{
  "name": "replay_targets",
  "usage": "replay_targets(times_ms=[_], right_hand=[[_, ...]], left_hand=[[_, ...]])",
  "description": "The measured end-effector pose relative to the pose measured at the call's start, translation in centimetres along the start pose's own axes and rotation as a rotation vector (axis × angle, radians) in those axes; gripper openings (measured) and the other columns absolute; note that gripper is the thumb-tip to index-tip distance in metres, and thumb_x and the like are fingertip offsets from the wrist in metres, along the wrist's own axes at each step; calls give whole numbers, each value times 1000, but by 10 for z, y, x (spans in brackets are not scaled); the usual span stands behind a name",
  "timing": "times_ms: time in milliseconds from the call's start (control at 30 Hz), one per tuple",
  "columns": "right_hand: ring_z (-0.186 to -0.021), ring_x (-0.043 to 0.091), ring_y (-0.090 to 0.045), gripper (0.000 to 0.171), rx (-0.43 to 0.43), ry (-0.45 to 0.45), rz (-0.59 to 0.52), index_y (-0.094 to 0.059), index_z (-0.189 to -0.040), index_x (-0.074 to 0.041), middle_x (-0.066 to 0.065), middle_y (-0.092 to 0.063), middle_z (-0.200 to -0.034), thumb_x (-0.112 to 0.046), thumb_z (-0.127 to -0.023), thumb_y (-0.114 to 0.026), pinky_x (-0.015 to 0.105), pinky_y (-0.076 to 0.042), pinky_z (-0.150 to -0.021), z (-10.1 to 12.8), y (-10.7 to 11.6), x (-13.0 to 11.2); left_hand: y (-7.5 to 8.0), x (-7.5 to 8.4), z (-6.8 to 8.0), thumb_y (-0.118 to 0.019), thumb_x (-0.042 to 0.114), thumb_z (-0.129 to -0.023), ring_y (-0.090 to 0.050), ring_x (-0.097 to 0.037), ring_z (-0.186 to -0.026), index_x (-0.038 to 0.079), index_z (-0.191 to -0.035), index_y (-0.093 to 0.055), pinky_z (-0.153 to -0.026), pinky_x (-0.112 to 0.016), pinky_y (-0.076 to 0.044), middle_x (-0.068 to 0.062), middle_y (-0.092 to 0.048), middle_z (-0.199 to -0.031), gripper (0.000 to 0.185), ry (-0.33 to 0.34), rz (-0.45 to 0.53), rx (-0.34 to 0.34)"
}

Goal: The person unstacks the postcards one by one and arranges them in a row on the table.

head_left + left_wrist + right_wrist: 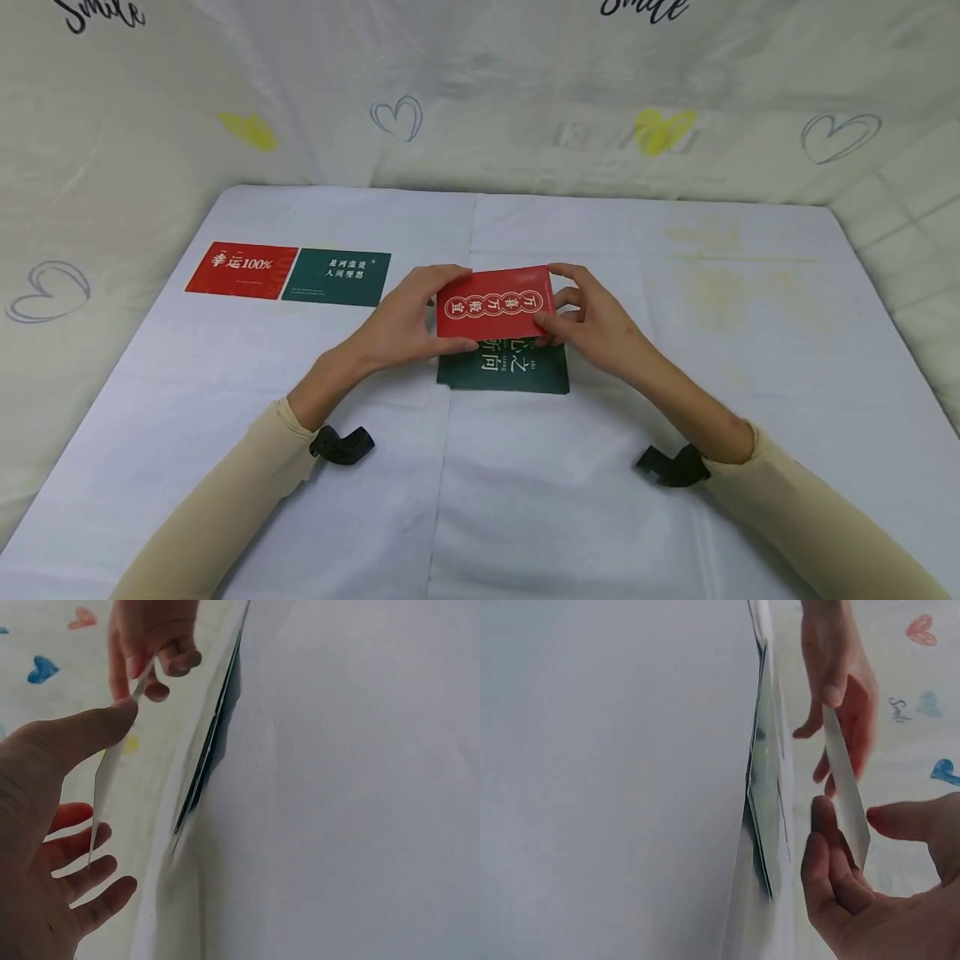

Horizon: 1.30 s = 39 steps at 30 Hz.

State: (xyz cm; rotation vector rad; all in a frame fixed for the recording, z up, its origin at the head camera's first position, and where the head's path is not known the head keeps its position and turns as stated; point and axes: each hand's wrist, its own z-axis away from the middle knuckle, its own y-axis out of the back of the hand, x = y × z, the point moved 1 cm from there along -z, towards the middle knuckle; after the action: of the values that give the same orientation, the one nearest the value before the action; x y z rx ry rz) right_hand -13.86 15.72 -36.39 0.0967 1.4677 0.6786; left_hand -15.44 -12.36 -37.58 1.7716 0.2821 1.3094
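Observation:
A red card [495, 304] with a row of white ringed characters is raised over the table between both hands. My left hand [408, 321] grips its left side, thumb at the near corner and index finger along the far edge. On the other side my right hand [600, 325] holds the right end, its thumb on the printed face and several fingers behind. Under the red card lie green cards [502, 371] with white characters, partly covered by it. From the side, the held card [112, 761] shows as a thin pale sheet, apart from the cards on the table.
At the left back of the white table [750, 350], a red card [242, 271] and a green card [337, 277] lie side by side. A pale printed curtain [525, 92] hangs behind the table. A black wrist mount [343, 446] juts from the left sleeve, another [673, 467] from the right.

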Motion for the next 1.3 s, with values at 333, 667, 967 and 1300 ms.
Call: replay_targets(times_ms=[333,667,967,1300], right_hand=[[-79,22,-78,68,-6,-31,-157,-29,-162,-19,22,-69,-108,-22,-104,-65,27,-63,-82,0,-3,2],[-74,20,-74,65,53,48,-199,-31,-161,-17,20,-70,-100,-19,-104,-63,25,-62,-82,0,-5,-1],[-74,16,-73,62,96,71,-256,-32,-160,-17,11,-70,-102,-18,-106,-61,23,-61,-83,-2,-9,-4],[-75,16,-73,62,106,117,-286,-30,-161,-16,11,-70,-103,-16,-106,-60,22,-59,-84,-6,-14,-7]], left_hand=[[0,-4,-1,-89,38,-80,-41,-20,-147,22,-160,-39,-103,-43,-57,-2,-42,-163,96,32,21,43],[1,-3,-1,-85,37,-85,-33,-19,-154,17,-163,-32,-100,-43,-59,-7,-30,-170,97,79,80,60],[0,-2,4,-84,43,-85,-57,-19,-133,19,-167,-19,-87,-40,-63,-6,-38,-164,107,208,92,211],[-1,-1,7,-86,36,-84,-64,-24,-121,11,-163,-31,-88,-44,-63,-11,-51,-152,99,244,107,299]])
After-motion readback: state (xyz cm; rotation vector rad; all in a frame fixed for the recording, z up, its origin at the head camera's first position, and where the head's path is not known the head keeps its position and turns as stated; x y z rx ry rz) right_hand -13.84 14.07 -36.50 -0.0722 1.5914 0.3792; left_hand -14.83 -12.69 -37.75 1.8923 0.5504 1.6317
